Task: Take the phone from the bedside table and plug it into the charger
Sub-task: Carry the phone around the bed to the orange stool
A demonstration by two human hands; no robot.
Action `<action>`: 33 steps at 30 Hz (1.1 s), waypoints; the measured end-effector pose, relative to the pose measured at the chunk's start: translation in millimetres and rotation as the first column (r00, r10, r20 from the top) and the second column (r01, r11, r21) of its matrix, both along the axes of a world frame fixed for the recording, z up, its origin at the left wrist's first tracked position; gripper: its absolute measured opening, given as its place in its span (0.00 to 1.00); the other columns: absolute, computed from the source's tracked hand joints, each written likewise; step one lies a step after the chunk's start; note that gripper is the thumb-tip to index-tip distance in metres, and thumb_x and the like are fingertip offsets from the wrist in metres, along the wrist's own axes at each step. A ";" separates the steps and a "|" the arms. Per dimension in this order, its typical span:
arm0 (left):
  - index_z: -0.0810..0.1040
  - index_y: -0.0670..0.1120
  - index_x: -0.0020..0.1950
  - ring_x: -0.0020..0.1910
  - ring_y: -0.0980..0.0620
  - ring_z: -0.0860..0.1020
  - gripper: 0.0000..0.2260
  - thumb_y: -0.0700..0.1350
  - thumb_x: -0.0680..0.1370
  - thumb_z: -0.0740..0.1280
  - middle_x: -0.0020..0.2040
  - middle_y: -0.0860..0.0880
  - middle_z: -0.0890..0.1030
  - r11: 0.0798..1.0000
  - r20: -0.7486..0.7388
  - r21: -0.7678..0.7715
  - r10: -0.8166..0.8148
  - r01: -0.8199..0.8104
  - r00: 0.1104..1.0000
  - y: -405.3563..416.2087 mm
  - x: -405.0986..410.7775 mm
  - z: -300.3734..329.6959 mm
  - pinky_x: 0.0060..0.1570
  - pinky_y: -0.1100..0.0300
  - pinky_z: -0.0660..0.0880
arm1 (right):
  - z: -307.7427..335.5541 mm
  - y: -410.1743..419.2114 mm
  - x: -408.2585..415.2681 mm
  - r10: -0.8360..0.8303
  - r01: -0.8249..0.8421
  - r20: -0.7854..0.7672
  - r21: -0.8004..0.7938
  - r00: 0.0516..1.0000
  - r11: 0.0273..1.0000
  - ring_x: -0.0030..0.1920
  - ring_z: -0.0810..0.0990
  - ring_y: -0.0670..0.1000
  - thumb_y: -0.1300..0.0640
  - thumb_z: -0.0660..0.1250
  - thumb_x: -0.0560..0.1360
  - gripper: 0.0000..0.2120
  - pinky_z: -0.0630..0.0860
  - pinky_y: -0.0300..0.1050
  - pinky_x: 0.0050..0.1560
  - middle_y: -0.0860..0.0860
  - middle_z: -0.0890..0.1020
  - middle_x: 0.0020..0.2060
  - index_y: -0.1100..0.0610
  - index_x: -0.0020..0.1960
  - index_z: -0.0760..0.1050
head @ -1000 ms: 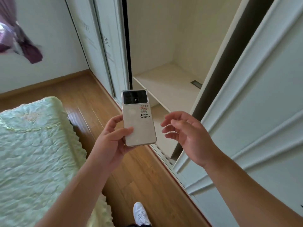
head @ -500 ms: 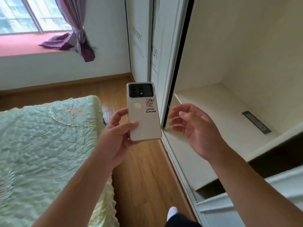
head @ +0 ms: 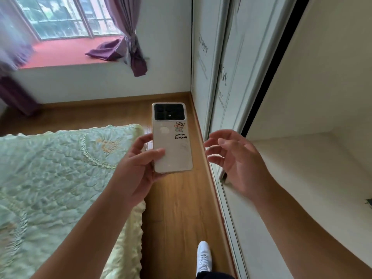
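In the head view, the one view given, the left hand (head: 138, 168) holds the phone (head: 171, 137) upright by its lower half, thumb across its back and fingers (head: 141, 140) wrapped round its left edge, so the back with the dark camera block and a small cartoon sticker faces the wearer. The right hand (head: 237, 158) hovers just beside the phone, apart from it, fingers spread and loosely curled, holding nothing. Compared with a second ago the grip on the phone is unchanged, but the outlook has swung from the open wardrobe (head: 302, 97) towards the window (head: 60, 17) and the far wall, and more of the bed (head: 60, 178) now lies on the left; this reads as the person turning and walking along the strip of wooden floor (head: 177, 208) between bed and wardrobe. For the task, that suggests the pickup is done and the phone is being carried to the charger, which is not in sight, nor is any cable, socket or bedside bench. Counted: one phone, two hands, one bed, one window with a purple curtain (head: 128, 37) at its right side, and one white shoe (head: 204, 256) showing at the bottom edge.
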State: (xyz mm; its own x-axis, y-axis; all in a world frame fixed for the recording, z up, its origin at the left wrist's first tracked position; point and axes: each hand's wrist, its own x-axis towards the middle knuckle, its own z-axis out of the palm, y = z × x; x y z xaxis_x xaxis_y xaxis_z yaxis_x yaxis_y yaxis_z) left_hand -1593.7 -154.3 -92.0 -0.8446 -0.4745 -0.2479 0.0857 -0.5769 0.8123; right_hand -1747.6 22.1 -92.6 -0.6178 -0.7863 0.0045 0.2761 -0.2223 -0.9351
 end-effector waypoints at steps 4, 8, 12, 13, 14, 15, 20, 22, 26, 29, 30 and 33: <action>0.73 0.49 0.61 0.51 0.34 0.82 0.25 0.36 0.66 0.72 0.56 0.38 0.83 0.998 -0.047 -0.011 0.062 -0.063 0.997 -30.5 -45.2 7.8 0.31 0.54 0.81 | 11.9 -42.5 -63.7 0.077 -0.077 -0.023 -0.008 0.997 0.997 0.44 0.81 0.53 0.59 0.63 0.73 0.09 0.76 0.48 0.47 0.53 0.83 0.43 0.56 0.50 0.80; 0.75 0.49 0.59 0.50 0.35 0.83 0.24 0.36 0.65 0.74 0.54 0.39 0.84 0.990 -0.070 -0.001 0.143 -0.144 0.987 -64.5 -64.4 8.1 0.33 0.53 0.82 | 18.5 -87.0 -101.7 0.146 -0.146 -0.016 -0.023 0.989 0.989 0.45 0.81 0.53 0.60 0.63 0.74 0.08 0.76 0.49 0.48 0.54 0.83 0.44 0.56 0.51 0.79; 0.77 0.49 0.56 0.50 0.36 0.83 0.22 0.37 0.64 0.74 0.53 0.40 0.85 0.977 -0.067 -0.011 0.213 -0.215 0.975 -111.2 -83.2 3.1 0.33 0.52 0.82 | 19.6 -132.9 -133.1 0.193 -0.193 -0.054 -0.007 0.980 0.981 0.45 0.81 0.53 0.60 0.63 0.75 0.09 0.76 0.48 0.48 0.54 0.83 0.44 0.56 0.51 0.79; 0.76 0.50 0.55 0.50 0.37 0.83 0.21 0.37 0.64 0.74 0.52 0.40 0.85 0.974 -0.069 -0.012 0.226 -0.228 0.972 -123.3 -89.1 1.0 0.33 0.53 0.82 | 18.8 -145.7 -140.2 0.201 -0.202 -0.057 0.001 0.978 0.979 0.45 0.81 0.53 0.60 0.62 0.75 0.08 0.76 0.48 0.48 0.54 0.83 0.44 0.56 0.51 0.79; 0.76 0.50 0.55 0.49 0.37 0.83 0.22 0.37 0.64 0.74 0.52 0.41 0.85 0.971 -0.070 -0.014 0.236 -0.238 0.969 -136.0 -95.4 -1.7 0.33 0.53 0.81 | 17.6 -159.5 -147.0 0.208 -0.208 -0.055 0.009 0.976 0.978 0.45 0.81 0.53 0.60 0.62 0.74 0.08 0.76 0.48 0.48 0.54 0.83 0.44 0.56 0.50 0.79; 0.77 0.50 0.55 0.50 0.37 0.83 0.22 0.38 0.64 0.74 0.52 0.41 0.85 0.970 -0.070 -0.018 0.242 -0.244 0.968 -149.7 -101.9 -5.2 0.33 0.52 0.82 | 15.7 -174.8 -153.6 0.215 -0.214 -0.058 0.020 0.975 0.977 0.45 0.81 0.53 0.60 0.62 0.74 0.08 0.76 0.48 0.48 0.54 0.83 0.43 0.55 0.50 0.79; 0.75 0.50 0.59 0.53 0.35 0.82 0.21 0.36 0.69 0.71 0.54 0.40 0.84 0.973 -0.060 -0.051 0.222 -0.225 0.973 -237.2 -143.5 -21.2 0.38 0.48 0.83 | 5.6 -267.3 -186.1 0.228 -0.217 -0.140 0.086 0.964 0.972 0.46 0.82 0.53 0.57 0.63 0.74 0.08 0.77 0.48 0.48 0.53 0.84 0.44 0.53 0.49 0.80; 0.74 0.50 0.61 0.55 0.34 0.81 0.22 0.35 0.70 0.70 0.57 0.38 0.82 0.977 -0.062 -0.029 0.208 -0.210 0.976 -280.4 -164.4 -23.6 0.37 0.48 0.82 | 5.0 -310.0 -201.0 0.213 -0.199 -0.161 0.102 0.964 0.975 0.46 0.82 0.53 0.57 0.62 0.74 0.08 0.77 0.48 0.48 0.53 0.84 0.44 0.53 0.49 0.80; 0.73 0.48 0.63 0.55 0.33 0.80 0.23 0.36 0.70 0.70 0.57 0.38 0.82 0.984 -0.067 -0.006 0.179 -0.180 0.982 -365.1 -202.5 -19.4 0.37 0.50 0.82 | 13.3 -393.8 -228.6 0.200 -0.180 -0.174 0.126 0.964 0.976 0.46 0.81 0.53 0.57 0.63 0.74 0.08 0.77 0.49 0.49 0.52 0.84 0.43 0.53 0.49 0.80; 0.73 0.48 0.62 0.55 0.34 0.81 0.23 0.35 0.70 0.70 0.56 0.39 0.83 0.983 -0.079 -0.010 0.181 -0.182 0.980 -421.5 -223.5 -14.0 0.37 0.49 0.82 | 21.7 -448.8 -246.0 0.175 -0.151 -0.207 0.126 0.963 0.980 0.46 0.81 0.54 0.57 0.63 0.73 0.08 0.77 0.50 0.49 0.53 0.84 0.43 0.53 0.49 0.80; 0.74 0.48 0.62 0.55 0.34 0.81 0.22 0.35 0.69 0.70 0.55 0.40 0.83 0.983 -0.078 -0.018 0.182 -0.184 0.980 -436.8 -228.6 -12.2 0.37 0.49 0.82 | 24.0 -464.2 -250.4 0.173 -0.149 -0.205 0.126 0.963 0.981 0.46 0.81 0.54 0.56 0.63 0.73 0.08 0.77 0.51 0.49 0.53 0.84 0.43 0.53 0.49 0.80; 0.74 0.48 0.61 0.55 0.34 0.81 0.22 0.36 0.68 0.71 0.54 0.41 0.84 0.982 -0.086 -0.015 0.185 -0.187 0.979 -471.9 -237.4 -9.0 0.38 0.48 0.82 | 27.1 -502.3 -262.4 0.182 -0.159 -0.187 0.133 0.965 0.978 0.46 0.81 0.55 0.57 0.63 0.73 0.08 0.77 0.51 0.50 0.53 0.84 0.44 0.53 0.49 0.80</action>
State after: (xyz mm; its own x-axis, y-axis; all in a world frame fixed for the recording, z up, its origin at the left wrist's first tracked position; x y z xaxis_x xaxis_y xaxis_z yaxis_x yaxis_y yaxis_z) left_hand -1831.1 -626.2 -101.0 -0.7585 -0.6299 -0.1671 0.2581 -0.5258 0.8105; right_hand -2009.9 -480.2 -65.5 -0.4705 -0.8823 0.0153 0.1076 -0.0746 -0.9914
